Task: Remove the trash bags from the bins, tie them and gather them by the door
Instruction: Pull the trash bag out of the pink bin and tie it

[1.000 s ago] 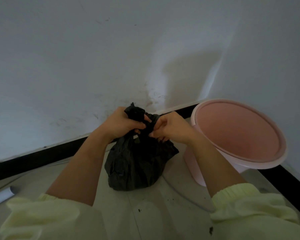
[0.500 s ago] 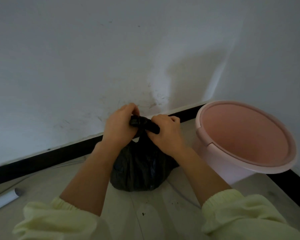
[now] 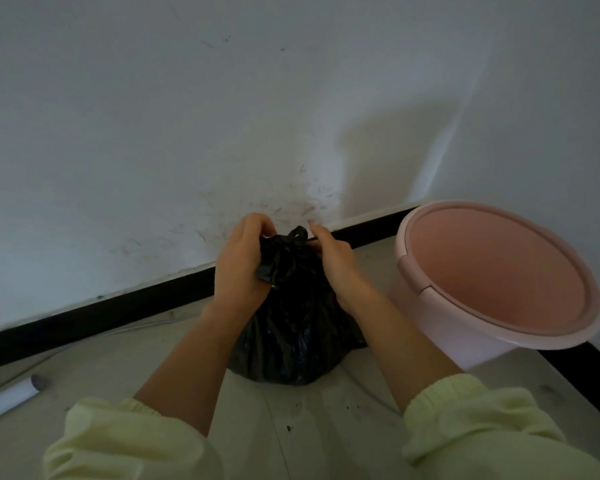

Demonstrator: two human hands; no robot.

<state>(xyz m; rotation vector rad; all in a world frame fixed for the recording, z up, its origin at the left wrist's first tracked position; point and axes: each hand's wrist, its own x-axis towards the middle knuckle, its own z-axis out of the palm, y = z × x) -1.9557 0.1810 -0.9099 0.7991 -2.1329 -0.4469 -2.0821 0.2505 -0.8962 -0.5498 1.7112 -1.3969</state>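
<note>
"While both hands are busy up top, where does the trash bag (image 3: 291, 327) sit?"

"On the floor (image 3: 326, 427), close to the black skirting board (image 3: 118, 306) at the foot of the white wall (image 3: 153, 133). It is black, crumpled and rounded out at the bottom, with its neck gathered into a small twisted knob at the top."

"How is it held?"

"The left hand (image 3: 239, 265) has its fingers curled tight round the bunched neck, with a fold of plastic sticking out under the palm. The right hand (image 3: 333, 265) pinches the plastic just beside the knob, one fingertip poking up above it. Both forearms come down across the bag and hide its sides."

"What stands around it?"

"A pink bin (image 3: 426, 317) is just to the right, in the corner, its round mouth towards the camera. The right forearm covers the gap, so I cannot tell whether bag and bin touch. A white tube (image 3: 7, 398) lies on the floor well off to the left, with a thin cable (image 3: 84, 344) running along the skirting. Dark scuff marks (image 3: 291, 202) streak the wall just above the hands, and a few dark crumbs (image 3: 288, 427) lie on the floor in front of the bag, between the pale yellow sleeves (image 3: 125, 441)"
</note>
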